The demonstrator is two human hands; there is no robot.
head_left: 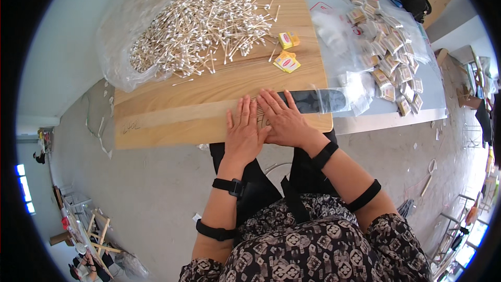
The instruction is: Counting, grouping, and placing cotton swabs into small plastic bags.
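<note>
While both hands lie flat at the near edge, scene runs left to right like this. Far left: clear plastic bag (130, 26) lying open on the light wooden board (172, 109), spilling a big heap of white-tipped cotton swabs (198, 23) across the board's upper part. A few loose swabs lie just past the heap. Right of the heap: small yellow paper packets (287, 52), two clusters, near each other, well apart from the hands. Near edge, centre: left hand (244, 134) palm down on the board, fingers straight and together, gripping nothing. Right hand (284, 120) just beside it, touching it at the thumb side, fingers spread flat, fingertips resting on the end of a long dark flat strip (315, 101) that runs rightward along the board; not gripped, just pressed. Black straps on both wrists and forearms. Far right: pale table (412, 112) under clear sheeting, with a pile of small filled swab packets (391, 52).
</note>
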